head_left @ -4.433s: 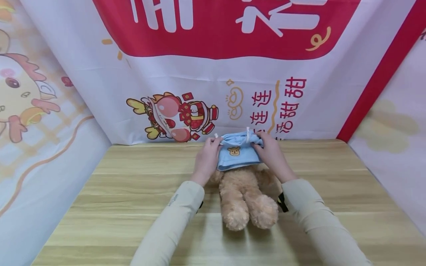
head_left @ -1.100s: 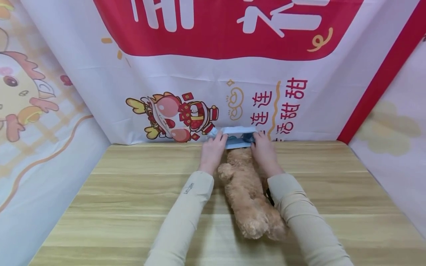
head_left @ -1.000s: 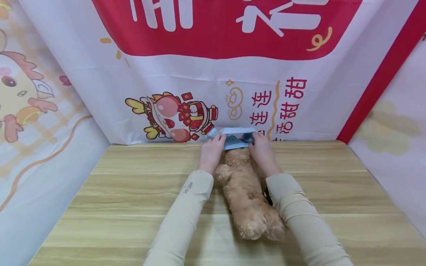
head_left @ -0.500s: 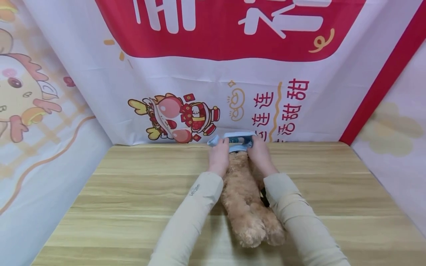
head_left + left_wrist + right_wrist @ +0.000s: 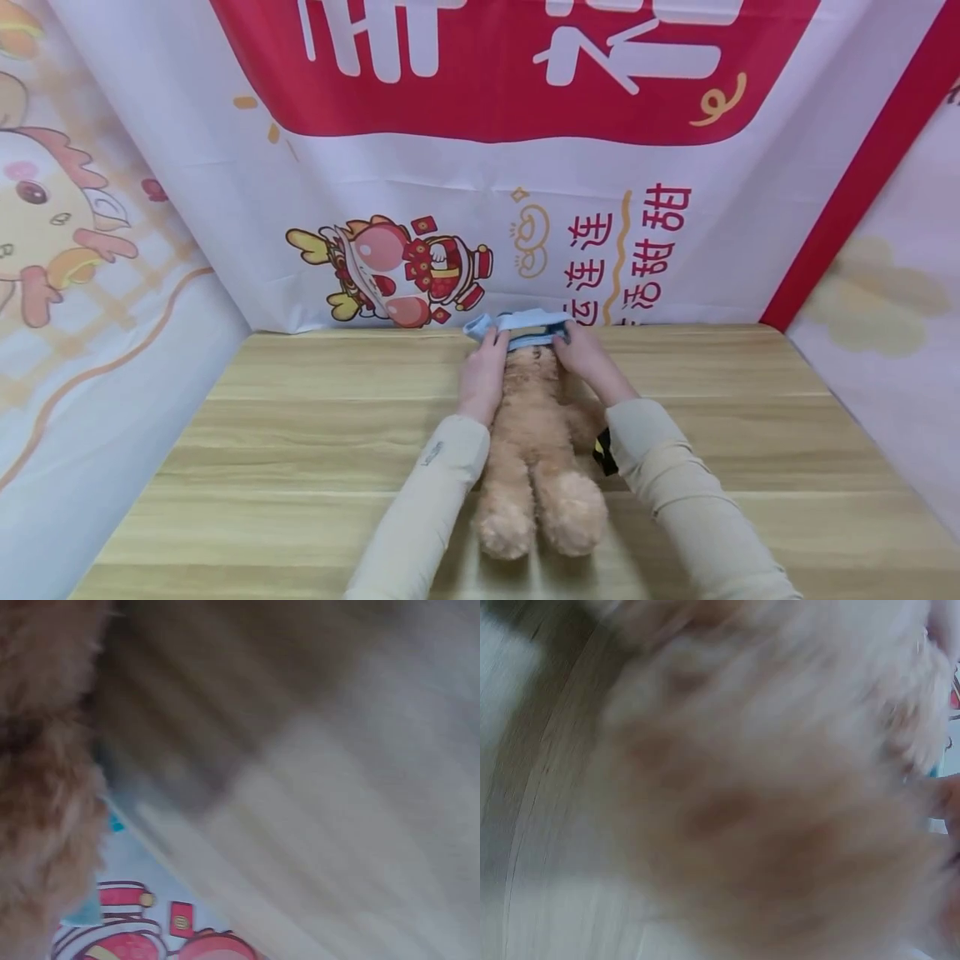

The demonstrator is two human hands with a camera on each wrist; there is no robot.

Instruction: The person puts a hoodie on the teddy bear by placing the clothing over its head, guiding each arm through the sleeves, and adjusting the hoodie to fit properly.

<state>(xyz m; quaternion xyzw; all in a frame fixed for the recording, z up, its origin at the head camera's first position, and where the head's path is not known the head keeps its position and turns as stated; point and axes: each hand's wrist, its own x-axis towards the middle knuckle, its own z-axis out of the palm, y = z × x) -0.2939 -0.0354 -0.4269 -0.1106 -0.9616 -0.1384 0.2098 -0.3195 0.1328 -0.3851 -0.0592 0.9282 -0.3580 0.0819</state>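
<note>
A light-brown plush toy point(image 5: 532, 442) lies on the table, its two legs toward me. At its far end a small light-blue hooded top point(image 5: 532, 318) is bunched up, its opening facing me; the toy's head is hidden there. My left hand point(image 5: 482, 379) pinches the left edge of the top, and my right hand point(image 5: 588, 360) pinches the right edge. Blurred plush fur point(image 5: 765, 825) fills much of the right wrist view, with some right-hand fingers point(image 5: 946, 806) at its edge. In the left wrist view, the toy's fur point(image 5: 45, 810) runs along the left side; the hand is not seen.
The wooden table point(image 5: 315, 467) extends to both sides of the toy. A printed white and red cloth point(image 5: 450, 175) hangs right behind the table's back edge. Printed panels point(image 5: 82, 250) stand at left and right. A black strap point(image 5: 604, 454) shows by the right cuff.
From lying over the toy's upper body, bear patch showing, the blue top has moved to the head end, opening toward me. The toy's legs swung right, then back left. Both hands keep hold.
</note>
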